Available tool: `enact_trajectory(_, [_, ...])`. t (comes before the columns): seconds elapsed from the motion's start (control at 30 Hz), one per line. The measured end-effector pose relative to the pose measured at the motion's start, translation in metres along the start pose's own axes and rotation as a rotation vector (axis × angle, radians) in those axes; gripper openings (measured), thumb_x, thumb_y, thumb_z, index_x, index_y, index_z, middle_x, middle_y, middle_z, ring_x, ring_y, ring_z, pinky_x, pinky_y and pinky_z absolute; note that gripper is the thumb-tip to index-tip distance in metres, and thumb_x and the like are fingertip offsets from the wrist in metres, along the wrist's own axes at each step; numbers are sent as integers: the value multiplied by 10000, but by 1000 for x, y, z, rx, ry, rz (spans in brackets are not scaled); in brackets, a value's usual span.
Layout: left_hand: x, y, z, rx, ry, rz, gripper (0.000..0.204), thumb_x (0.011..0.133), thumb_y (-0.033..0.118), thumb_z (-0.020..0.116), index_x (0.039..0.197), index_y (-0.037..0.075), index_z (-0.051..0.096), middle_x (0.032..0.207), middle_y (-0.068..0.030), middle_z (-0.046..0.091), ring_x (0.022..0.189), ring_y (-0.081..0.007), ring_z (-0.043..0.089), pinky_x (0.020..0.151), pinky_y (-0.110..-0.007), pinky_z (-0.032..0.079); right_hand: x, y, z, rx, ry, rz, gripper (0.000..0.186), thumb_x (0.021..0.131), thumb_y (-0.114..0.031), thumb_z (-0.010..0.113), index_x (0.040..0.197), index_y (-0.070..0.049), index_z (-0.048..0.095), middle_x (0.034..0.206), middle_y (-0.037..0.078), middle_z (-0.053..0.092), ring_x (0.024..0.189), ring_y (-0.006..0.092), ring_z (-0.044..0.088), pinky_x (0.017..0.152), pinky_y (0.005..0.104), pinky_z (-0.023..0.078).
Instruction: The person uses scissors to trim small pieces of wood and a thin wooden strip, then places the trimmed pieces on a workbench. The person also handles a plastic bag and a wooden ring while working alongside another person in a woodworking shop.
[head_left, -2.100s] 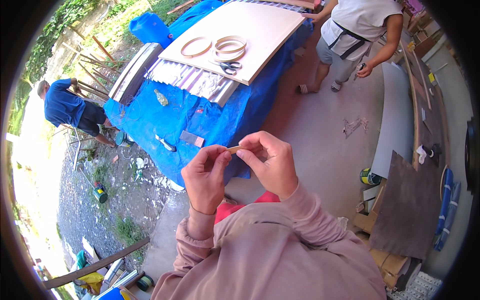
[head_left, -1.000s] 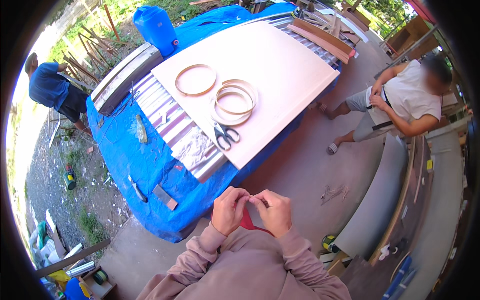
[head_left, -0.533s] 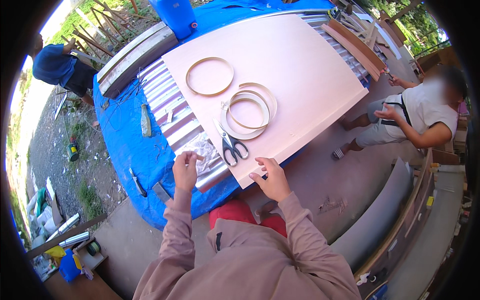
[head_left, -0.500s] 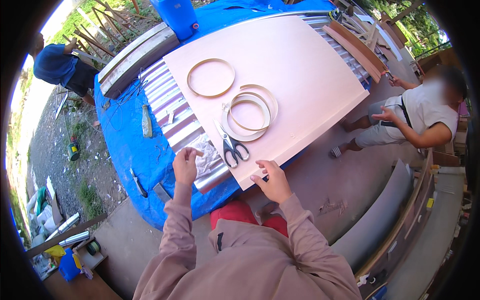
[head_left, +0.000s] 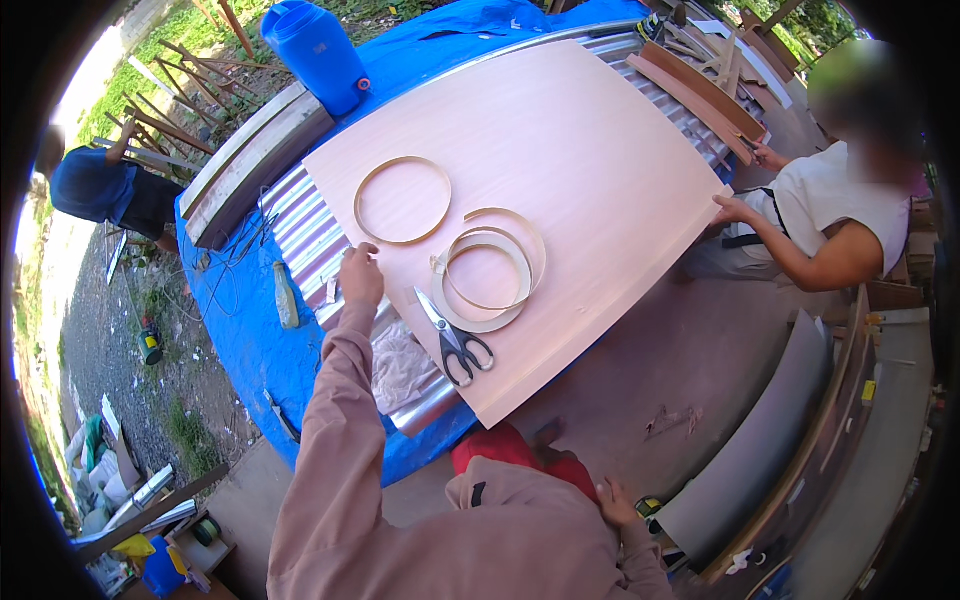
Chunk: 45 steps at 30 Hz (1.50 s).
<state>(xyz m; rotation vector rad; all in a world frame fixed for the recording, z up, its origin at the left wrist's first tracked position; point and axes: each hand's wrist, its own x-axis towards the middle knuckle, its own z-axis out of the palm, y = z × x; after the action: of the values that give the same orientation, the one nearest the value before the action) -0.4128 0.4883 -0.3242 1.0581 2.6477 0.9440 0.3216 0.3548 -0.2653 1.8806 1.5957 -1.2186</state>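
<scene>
My left hand [head_left: 362,276] is at the left edge of the pale plywood board [head_left: 600,150], its fingers loosely bent and apart, with nothing visible in them. Down beside my body, my right hand [head_left: 617,503] is open with its fingers stretched out, close to a small yellow and black object [head_left: 648,507]. Scissors [head_left: 455,340] with black handles lie on the board's near part. Beyond them are a coiled pale strip [head_left: 525,290] and a separate strip ring [head_left: 403,240]. Crumpled whitish material [head_left: 405,370] rests on the corrugated metal sheet [head_left: 290,215] under the board.
On the right, a co-worker's hand [head_left: 735,209] touches the board's corner. A blue jug [head_left: 315,55] and long timber beams [head_left: 250,165] stand on the blue tarp [head_left: 225,290]. A curved grey sheet [head_left: 765,440] lies at right; another person [head_left: 95,185] is far left.
My left hand has reached forward along the board's edge. My right hand has left the near corner and dropped to my side. The co-worker has leaned in and put a hand to the board.
</scene>
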Motion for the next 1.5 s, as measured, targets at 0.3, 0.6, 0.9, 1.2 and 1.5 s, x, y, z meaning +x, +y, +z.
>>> enact_trajectory(0.3, [88, -24, -13, 394, -162, 392, 169, 896, 146, 818, 1021, 133, 704, 1108, -63, 694, 1112, -331, 649, 946, -496, 535, -139, 77, -21, 600, -245, 255, 494, 1034, -422, 746, 1359, -51, 729, 1453, 165, 656, 1303, 259, 639, 1114, 398, 490])
enact_trajectory(0.6, [84, 55, -91, 59, 83, 585, 117, 1019, 89, 681, 1126, 58, 644, 1043, -142, 759, 1029, -393, 709, 904, -508, 563, -139, 17, -54, -254, 343, -323, 216, 837, -177, 903, 940, -63, 751, 1213, 183, 688, 1149, 350, 678, 1014, 436, 537])
enact_trajectory(0.9, [-95, 186, -316, -237, 369, 479, 186, 1143, 146, 594, 1306, 65, 632, 941, -60, 706, 744, -108, 692, 623, -261, 541, -95, 69, -34, 647, -204, -189, 189, 985, -159, 806, 1008, -9, 695, 985, 16, 716, 962, 105, 662, 870, 301, 539])
enact_trajectory(1.2, [-354, 231, -431, -470, 307, 305, 373, 1164, 153, 555, 1496, -18, 550, 960, -36, 641, 764, -84, 547, 712, -236, 474, -34, 125, -14, 922, -1168, -281, 445, 1087, -212, 679, 1461, 28, 642, 1354, 98, 731, 1168, 190, 707, 1025, 327, 542])
enact_trajectory(1.5, [-463, 275, -349, -869, -189, -43, 273, 1020, 32, 747, 1210, 55, 553, 1117, -206, 796, 1025, -188, 752, 837, -270, 560, -59, 115, 63, 894, -1438, -244, 517, 1041, -109, 700, 1522, 48, 590, 1409, 140, 721, 1288, 237, 699, 1135, 391, 547])
